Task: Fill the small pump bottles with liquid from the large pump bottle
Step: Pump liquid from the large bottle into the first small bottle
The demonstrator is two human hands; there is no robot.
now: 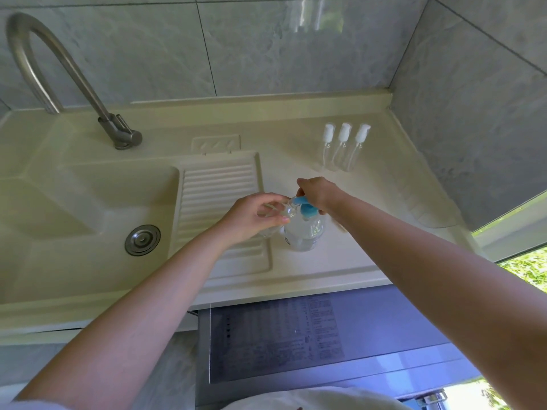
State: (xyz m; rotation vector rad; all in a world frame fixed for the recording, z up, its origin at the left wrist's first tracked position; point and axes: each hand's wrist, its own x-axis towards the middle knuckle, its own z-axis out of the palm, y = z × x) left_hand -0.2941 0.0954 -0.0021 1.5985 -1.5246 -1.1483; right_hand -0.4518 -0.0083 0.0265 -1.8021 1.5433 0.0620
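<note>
Left hand (256,216) curls its fingers around a small clear bottle (276,214), holding its mouth beside the blue pump nozzle. Right hand (318,193) presses on the blue pump head (306,207) of the large pump bottle (305,232) standing on the cream counter (340,261). Three small pump bottles (343,149) stand together near the back wall.

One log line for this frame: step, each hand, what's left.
step: filling | left hand: holds small bottle at spout | right hand: on blue pump | left: three bottles capped
</note>
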